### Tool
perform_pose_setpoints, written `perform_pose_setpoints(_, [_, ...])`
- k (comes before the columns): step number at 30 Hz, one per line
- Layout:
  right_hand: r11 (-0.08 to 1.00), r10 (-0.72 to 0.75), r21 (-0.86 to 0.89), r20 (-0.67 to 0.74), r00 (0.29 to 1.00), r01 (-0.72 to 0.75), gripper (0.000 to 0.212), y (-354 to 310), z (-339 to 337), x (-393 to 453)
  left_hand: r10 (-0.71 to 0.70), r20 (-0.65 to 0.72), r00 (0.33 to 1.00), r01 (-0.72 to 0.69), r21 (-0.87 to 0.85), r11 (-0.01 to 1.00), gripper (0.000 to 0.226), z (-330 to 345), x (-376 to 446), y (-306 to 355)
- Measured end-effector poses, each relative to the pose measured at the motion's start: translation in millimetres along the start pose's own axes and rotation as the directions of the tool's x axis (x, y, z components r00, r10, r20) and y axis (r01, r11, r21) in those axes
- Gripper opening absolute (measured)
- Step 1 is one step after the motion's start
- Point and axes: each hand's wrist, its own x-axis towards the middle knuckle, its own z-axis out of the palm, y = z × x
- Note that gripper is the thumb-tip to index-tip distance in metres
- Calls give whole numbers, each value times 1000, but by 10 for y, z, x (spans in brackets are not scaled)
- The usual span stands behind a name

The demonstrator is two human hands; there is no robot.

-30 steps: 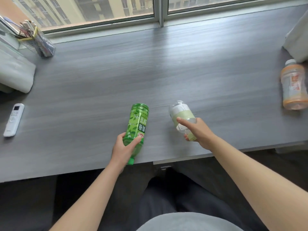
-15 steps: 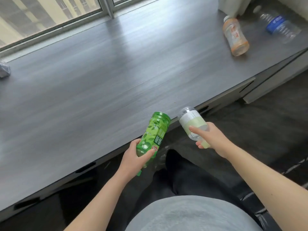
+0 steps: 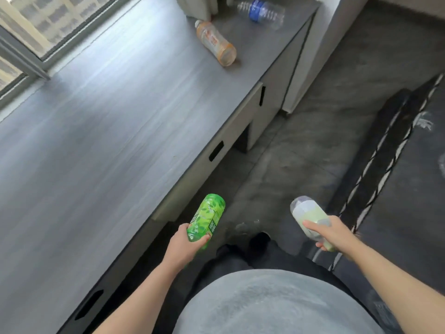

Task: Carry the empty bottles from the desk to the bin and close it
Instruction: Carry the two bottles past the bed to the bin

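Four bottles are in view: two carried, two lying on the grey tabletop point(image 3: 115, 121). The left hand point(image 3: 184, 247) grips a green bottle point(image 3: 207, 218) near its neck end, base pointing away, just off the tabletop's near edge. The right hand point(image 3: 333, 233) holds a pale green bottle point(image 3: 307, 216) the same way, over the dark floor point(image 3: 313, 131). Far off on the tabletop lie an orange bottle point(image 3: 215, 43) and, further right, a clear bottle point(image 3: 261, 12) with a blue label, well apart from both hands.
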Motion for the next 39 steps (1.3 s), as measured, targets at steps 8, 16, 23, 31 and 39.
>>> perform_pose_setpoints(8, [961, 152, 244, -76, 985, -129, 61, 583, -657, 96, -72, 32, 997, 66, 171, 983, 72, 230, 334, 352])
perform_pose_setpoints(16, [910, 187, 401, -162, 969, -108, 58, 269, -1138, 367, -128, 59, 990, 113, 213, 971, 58, 290, 771, 914])
perform_pose_setpoints(23, [841, 350, 494, -188, 917, -220, 58, 245, -1401, 487, 3, 169, 986, -56, 309, 949, 63, 351, 1426, 2097])
perform_pose_setpoints(31, [779, 524, 538, -278, 805, -321, 57, 345, -1770, 664, 132, 246, 960, -217, 360, 907, 78, 726, 2090, 3765])
perform_pose_setpoints(39, [796, 457, 544, -251, 853, -266, 56, -8, -3024, 1357, 110, 195, 975, -180, 392, 902, 73, 1195, 2455, 4745])
